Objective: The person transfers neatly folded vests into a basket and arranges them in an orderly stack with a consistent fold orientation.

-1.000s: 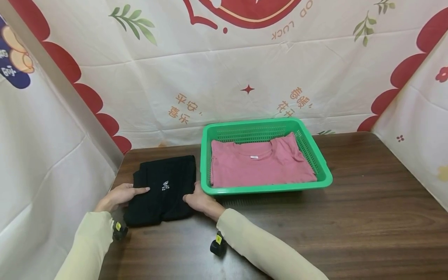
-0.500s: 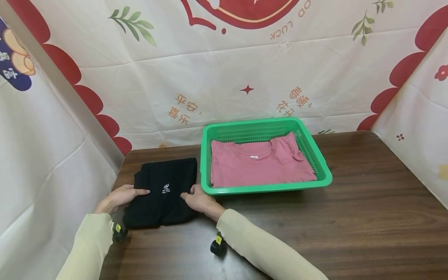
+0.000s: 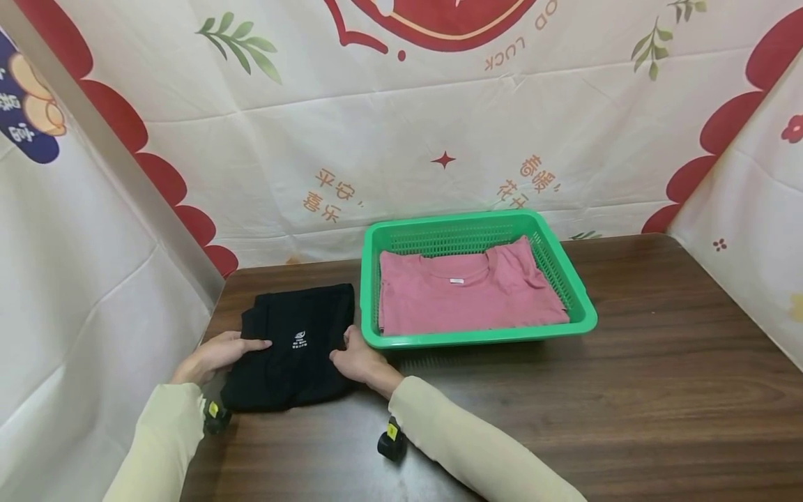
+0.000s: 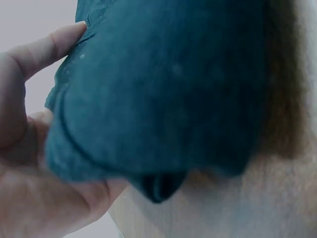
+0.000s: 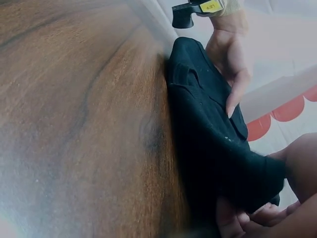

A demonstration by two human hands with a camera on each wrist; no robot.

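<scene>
A folded black garment (image 3: pixel 295 366) with a small white print lies at the left of the table. My left hand (image 3: pixel 219 355) grips its left side, thumb on top and fingers underneath. My right hand (image 3: pixel 360 359) pinches the opposite side, close to the basket's near left corner. In the left wrist view the cloth hangs over the left palm (image 4: pixel 44 193), hiding part of the fingers. The right wrist view shows right fingers (image 5: pixel 230 220) curled under the garment's thick folded edge.
A green plastic basket (image 3: pixel 477 340) stands right of the garment, holding a neatly folded pink shirt (image 3: pixel 464 300). Behind the brown wooden table (image 3: pixel 627 390) hangs a white printed cloth (image 3: pixel 389 153). Another white cloth (image 3: pixel 75 293) runs along the left side.
Since one second ago the black garment has shifted very slightly toward me and to the right. Both hands keep their hold; the basket and pink shirt have stayed put.
</scene>
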